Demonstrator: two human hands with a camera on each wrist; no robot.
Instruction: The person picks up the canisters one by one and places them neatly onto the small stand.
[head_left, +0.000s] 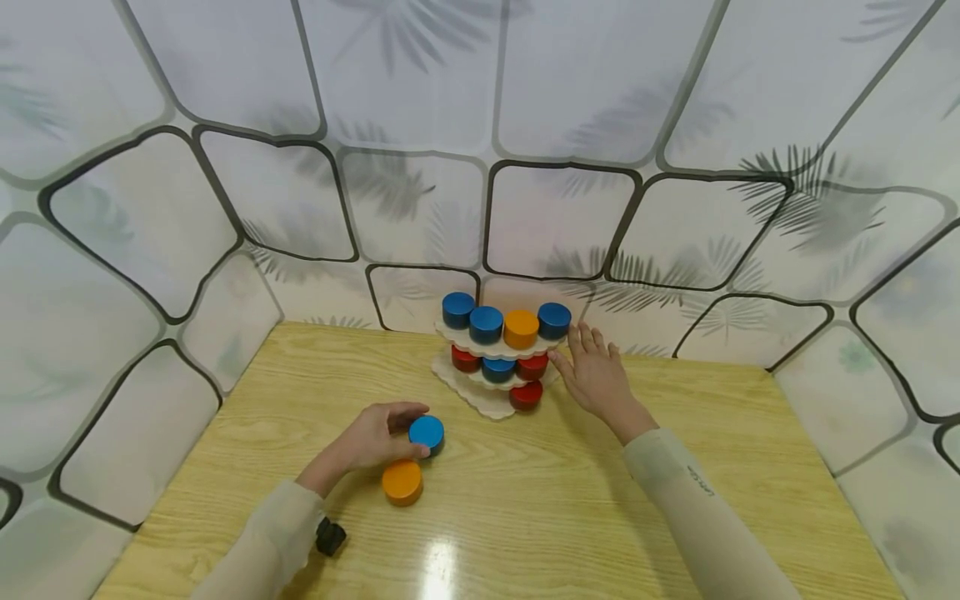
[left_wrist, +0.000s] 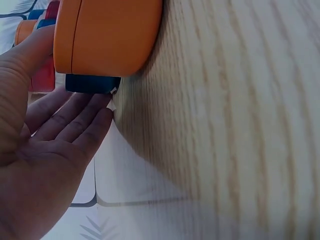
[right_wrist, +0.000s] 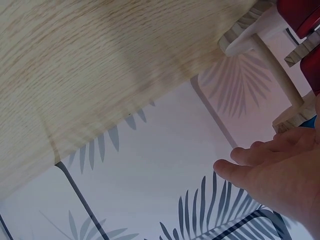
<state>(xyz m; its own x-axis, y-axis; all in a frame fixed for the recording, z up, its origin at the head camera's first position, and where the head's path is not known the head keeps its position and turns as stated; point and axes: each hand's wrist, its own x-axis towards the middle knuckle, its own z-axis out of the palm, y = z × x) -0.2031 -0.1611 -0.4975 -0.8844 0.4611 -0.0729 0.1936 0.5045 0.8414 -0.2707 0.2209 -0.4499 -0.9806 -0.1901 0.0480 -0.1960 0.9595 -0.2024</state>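
Note:
My left hand (head_left: 378, 437) is around a blue round tin (head_left: 427, 435) on the table, thumb at its near side and fingers at its far side. Just nearer stands an orange round tin (head_left: 402, 482), which blocks part of the blue tin (left_wrist: 92, 84) in the left wrist view. A tiered wooden stand (head_left: 480, 398) holds three blue tins and an orange tin (head_left: 521, 329) on top, two red and one blue in the middle, and a red tin (head_left: 526, 395) at the bottom. My right hand (head_left: 597, 371), fingers extended, is at the stand's right side, by the upper tier.
The wood-grain table (head_left: 600, 517) meets patterned white walls (head_left: 562, 217) at the back and sides. The stand is close to the back wall. A small black object (head_left: 330, 536) is at my left wrist.

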